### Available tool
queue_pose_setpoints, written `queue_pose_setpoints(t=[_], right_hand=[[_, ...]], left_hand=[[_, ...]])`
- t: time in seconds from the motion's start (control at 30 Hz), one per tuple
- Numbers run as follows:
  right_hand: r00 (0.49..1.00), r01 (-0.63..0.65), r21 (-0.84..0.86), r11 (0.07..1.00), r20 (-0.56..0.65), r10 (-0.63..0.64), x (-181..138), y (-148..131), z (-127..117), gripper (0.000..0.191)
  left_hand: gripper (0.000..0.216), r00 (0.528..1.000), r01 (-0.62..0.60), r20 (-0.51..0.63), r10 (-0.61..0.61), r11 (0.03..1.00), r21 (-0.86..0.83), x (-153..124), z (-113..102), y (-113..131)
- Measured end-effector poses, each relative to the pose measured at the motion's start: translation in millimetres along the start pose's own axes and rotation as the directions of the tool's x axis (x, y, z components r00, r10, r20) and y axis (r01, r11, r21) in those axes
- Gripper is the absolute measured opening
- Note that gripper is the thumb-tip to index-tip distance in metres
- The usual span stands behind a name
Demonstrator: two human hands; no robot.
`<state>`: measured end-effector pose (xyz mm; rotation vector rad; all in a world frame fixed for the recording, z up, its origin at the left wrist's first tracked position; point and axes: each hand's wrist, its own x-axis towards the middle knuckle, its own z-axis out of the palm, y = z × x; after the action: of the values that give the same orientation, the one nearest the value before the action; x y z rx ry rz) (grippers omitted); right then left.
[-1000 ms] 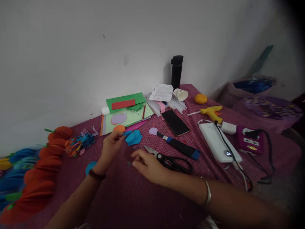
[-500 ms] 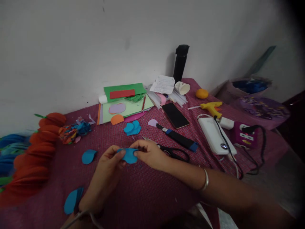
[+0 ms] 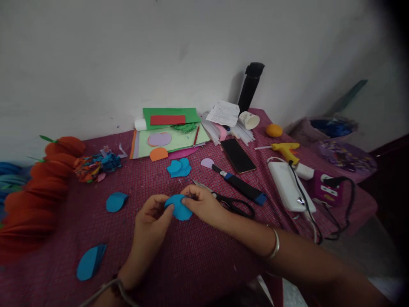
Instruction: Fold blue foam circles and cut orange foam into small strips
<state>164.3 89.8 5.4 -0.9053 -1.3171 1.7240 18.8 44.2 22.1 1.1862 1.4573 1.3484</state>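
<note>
We see a blue paper disc (image 3: 180, 208) held just above the tabletop (image 3: 198, 260), near its middle, between the 2 hands. The disc is nearly round, so we find no clear long axis. Its flat face is turned up towards the camera, and its lower edge bulges towards the person.

The left hand (image 3: 152, 221) pinches the disc's left edge between thumb and forefinger, with the other fingers curled in loosely. The right hand (image 3: 204, 207) pinches the upper right edge with its fingertips drawn together and the rest of the hand closed. We cannot tell whether the paper is 1 layer or folded.

Black-handled scissors (image 3: 231, 204) lie just beyond the right hand, touching or nearly touching its knuckles. A small pile of blue cutouts (image 3: 179, 167) lies farther back. 1 loose blue piece (image 3: 115, 201) lies to the left of the left hand, and another blue piece (image 3: 89, 261) is nearer the front edge.
</note>
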Motion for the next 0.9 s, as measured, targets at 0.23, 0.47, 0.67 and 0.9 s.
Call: queue_pose_setpoints(t=[0.23, 0.47, 0.67, 0.9], right_hand=[[0.993, 0.072, -0.114, 0.991, -0.082, -0.081, 0.7, -2.6, -0.7, 0.009], [0.971, 0.229, -0.224, 0.947, -0.021, -0.24, -6.0, -4.4, 0.6, 0.015], [0.994, 0.084, 0.014, 0.996, 0.062, -0.085, -7.0, -8.0, -1.1, 0.018], [1.0, -0.026, -0.12, 0.992, 0.008, 0.027, 1.7, 0.3, -2.5, 0.01]], left_hand=[[0.013, 0.908, 0.411, 0.133, -0.396, 0.785, -0.465, 6.4, -6.3, -9.7], [0.023, 0.798, 0.602, 0.354, -0.488, 0.684, -0.412, -2.7, 2.3, -10.0], [0.015, 0.94, 0.314, 0.213, -0.267, 0.922, -0.227, -2.2, -1.6, -0.3], [0.014, 0.906, -0.41, 0.31, 0.29, 0.784, 0.465, 72.4, -21.3, 1.7]])
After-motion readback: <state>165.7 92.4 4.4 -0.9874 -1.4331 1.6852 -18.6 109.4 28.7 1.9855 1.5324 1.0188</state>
